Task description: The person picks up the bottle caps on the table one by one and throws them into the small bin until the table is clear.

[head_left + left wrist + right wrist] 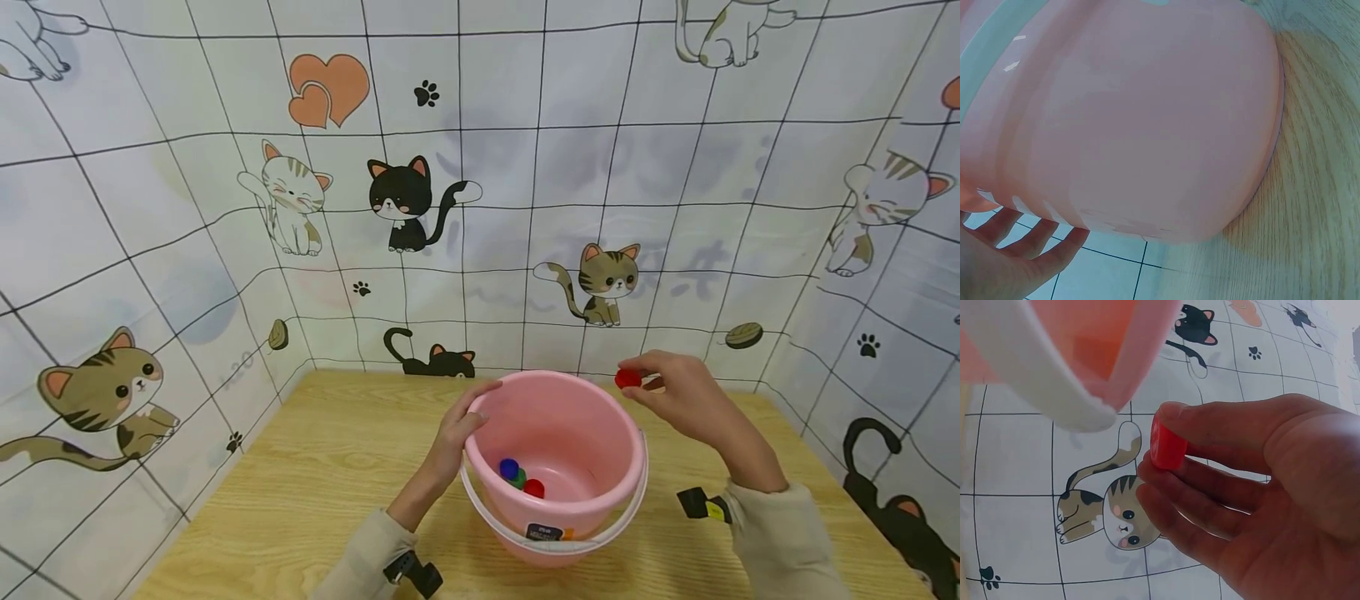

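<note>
A pink bucket (555,433) with a white handle stands on the wooden table. My left hand (454,433) grips its left rim, the thumb over the edge; in the left wrist view its fingers (1054,250) press against the outer wall. Beyond the right rim, in the air, my right hand (686,396) pinches a small red bottle cap (1168,442) between thumb and fingers. On the bucket floor lie a blue cap (509,468), a partly hidden green cap (520,479) and another red cap (533,488).
The light wood table (337,467) extends around the bucket. White cloth walls (495,167) with a black grid and cat pictures enclose its back and sides. The bucket's handle (555,547) hangs down at the front. Black camera mounts (414,573) sit at both wrists.
</note>
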A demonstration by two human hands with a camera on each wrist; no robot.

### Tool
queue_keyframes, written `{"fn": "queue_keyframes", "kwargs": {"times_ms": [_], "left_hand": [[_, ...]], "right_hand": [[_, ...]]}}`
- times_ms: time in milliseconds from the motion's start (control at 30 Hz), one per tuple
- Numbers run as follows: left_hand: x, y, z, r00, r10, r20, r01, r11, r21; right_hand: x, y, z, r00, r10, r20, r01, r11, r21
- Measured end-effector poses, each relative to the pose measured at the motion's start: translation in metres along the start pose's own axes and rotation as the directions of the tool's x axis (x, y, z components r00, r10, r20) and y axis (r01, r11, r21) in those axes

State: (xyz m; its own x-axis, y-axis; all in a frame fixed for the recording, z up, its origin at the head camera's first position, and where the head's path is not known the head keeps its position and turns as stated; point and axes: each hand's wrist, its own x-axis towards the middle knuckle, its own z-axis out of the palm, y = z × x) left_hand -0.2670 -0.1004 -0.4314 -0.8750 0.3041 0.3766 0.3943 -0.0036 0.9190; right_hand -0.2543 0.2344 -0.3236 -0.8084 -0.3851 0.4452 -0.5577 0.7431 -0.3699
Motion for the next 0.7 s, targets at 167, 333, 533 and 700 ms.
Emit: {"fn": "queue_keyframes", "kwargs": {"times_ms": [167,333,533,700], "left_hand": [[0.000,0.000,-0.001,1.000,0.000,0.002,0.000,1.000,-0.004],[0.000,0.000,-0.001,1.000,-0.006,0.007,0.006,1.000,-0.010],[0.000,-0.001,0.000,1.000,-0.008,0.003,0.008,1.000,-0.017],[0.000,0.000,0.000,1.000,-0.006,-0.004,0.006,1.000,-0.016]], "right_hand": [[0.007,-0.008,-0.002,1.000,-0.008,0.006,0.008,1.000,-0.014],[0.010,-0.012,-0.002,1.000,-0.016,0.014,0.016,0.999,-0.029],[0.016,-0.022,-0.003,0.999,-0.042,0.005,0.042,0.999,-0.031],[0.023,-0.032,-0.004,0.998,-0.054,0.015,0.054,0.998,-0.020]]}}
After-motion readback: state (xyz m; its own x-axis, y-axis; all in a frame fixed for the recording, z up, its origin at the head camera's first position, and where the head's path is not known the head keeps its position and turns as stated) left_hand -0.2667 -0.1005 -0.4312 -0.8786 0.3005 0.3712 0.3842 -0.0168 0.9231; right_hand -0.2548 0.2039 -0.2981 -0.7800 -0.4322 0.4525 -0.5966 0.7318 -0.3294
